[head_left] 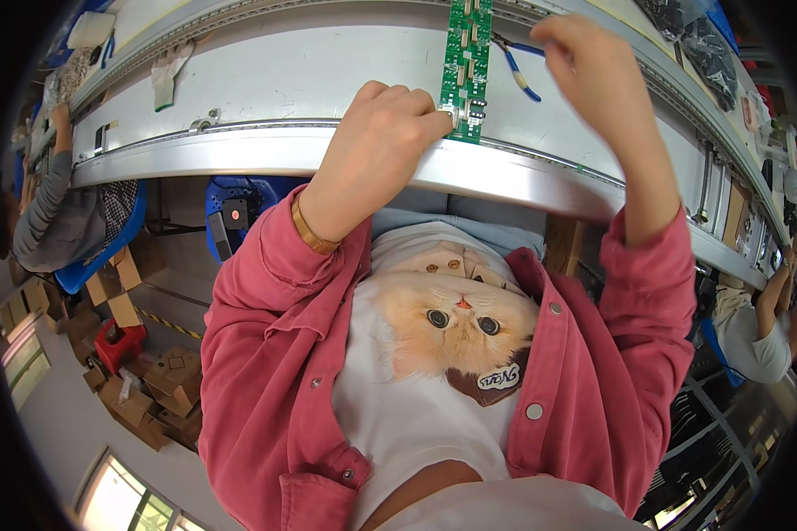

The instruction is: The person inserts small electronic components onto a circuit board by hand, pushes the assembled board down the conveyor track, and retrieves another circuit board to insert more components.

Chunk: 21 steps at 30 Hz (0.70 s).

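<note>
Touching the lower left edge of a long green circuit board [463, 80], the person's left hand [385, 133] is curled; whether it pinches the board cannot be told. The board lies just right of that hand, pointing away across the bench [274, 84]. Right of it, the right hand [589, 75], bent-fingered and blurred, is near blue-handled pliers [521, 80], its grip unclear. The board's near end reaches the metal rail [239, 150] at the bench's front edge. White bench top stretches left toward a pale glove [166, 75].
</note>
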Each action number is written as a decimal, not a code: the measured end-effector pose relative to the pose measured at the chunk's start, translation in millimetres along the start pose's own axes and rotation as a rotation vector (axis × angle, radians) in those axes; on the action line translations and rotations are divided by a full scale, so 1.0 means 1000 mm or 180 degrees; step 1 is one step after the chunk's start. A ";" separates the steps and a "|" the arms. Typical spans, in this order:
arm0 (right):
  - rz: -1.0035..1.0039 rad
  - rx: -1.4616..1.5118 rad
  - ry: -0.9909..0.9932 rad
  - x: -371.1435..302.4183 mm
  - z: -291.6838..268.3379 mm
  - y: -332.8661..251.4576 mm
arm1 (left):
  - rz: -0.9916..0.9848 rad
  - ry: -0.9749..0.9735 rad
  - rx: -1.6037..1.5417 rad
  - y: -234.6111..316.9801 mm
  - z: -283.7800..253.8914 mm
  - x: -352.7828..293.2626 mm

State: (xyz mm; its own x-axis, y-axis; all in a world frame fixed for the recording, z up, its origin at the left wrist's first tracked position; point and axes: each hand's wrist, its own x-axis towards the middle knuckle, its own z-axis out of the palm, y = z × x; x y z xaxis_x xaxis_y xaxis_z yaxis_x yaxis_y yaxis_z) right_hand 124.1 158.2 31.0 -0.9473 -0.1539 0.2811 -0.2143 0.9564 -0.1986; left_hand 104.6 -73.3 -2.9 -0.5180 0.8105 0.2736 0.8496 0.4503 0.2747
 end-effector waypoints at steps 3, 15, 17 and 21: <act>0.0584 -0.0022 -0.0297 0.045 0.016 0.054 | 0.0091 -0.0128 0.0185 0.005 -0.002 0.004; 0.0491 -0.0779 0.0658 0.114 0.070 0.120 | 0.0075 -0.0643 -0.0335 -0.041 -0.030 0.062; 0.0233 -0.0401 0.0783 0.104 0.055 0.106 | 0.0329 -0.0194 -0.0129 -0.078 -0.018 0.105; 0.0011 0.0595 0.0538 0.084 0.042 0.051 | -0.0361 -0.0042 -0.0091 -0.135 0.007 0.157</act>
State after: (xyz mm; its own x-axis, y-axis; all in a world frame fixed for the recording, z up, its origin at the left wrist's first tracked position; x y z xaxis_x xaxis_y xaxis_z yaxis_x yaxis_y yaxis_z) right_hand 23.5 184.0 4.7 -0.8982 -0.0918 0.4299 -0.2663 0.8918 -0.3658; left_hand -90.9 -3.9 -3.0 -0.6091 0.7599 0.2271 0.7823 0.5286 0.3294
